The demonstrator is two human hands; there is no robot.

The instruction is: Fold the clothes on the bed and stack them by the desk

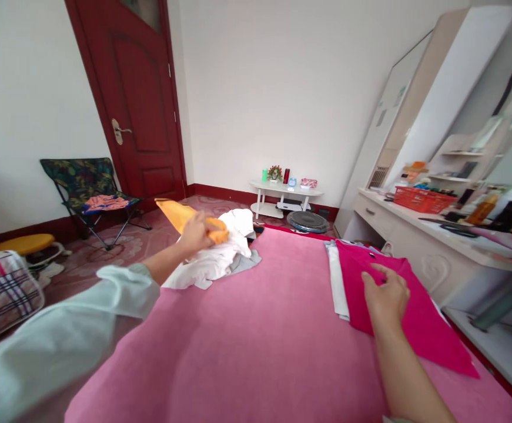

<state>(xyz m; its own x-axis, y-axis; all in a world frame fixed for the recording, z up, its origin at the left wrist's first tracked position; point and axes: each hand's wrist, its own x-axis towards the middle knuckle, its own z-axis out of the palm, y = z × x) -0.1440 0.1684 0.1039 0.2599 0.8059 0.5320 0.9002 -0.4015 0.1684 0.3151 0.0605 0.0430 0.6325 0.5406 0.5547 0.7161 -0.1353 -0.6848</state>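
Note:
My left hand [197, 235] is closed on a yellow-orange piece of clothing [174, 214], lifted above a loose pile of white clothes [207, 263]. Part of the orange cloth sticks out on either side of the fingers. A bit of grey cloth [244, 262] shows at the pile's edge. On the right, my right hand [387, 294] is over a flat magenta garment [427, 317], its thumb and fingers apart and slightly bent. Whether the fingertips touch the fabric is hard to tell. Folded light-coloured clothing [337, 282] peeks out from under the magenta garment's left side.
Both piles lie on a pink-covered bed [256, 341]. To the right stands a white dressing table [436, 235] bearing a red basket [423, 200] and bottles. A folding chair [83, 182], a yellow stool [24, 242] and a plaid bag [4, 294] are at left.

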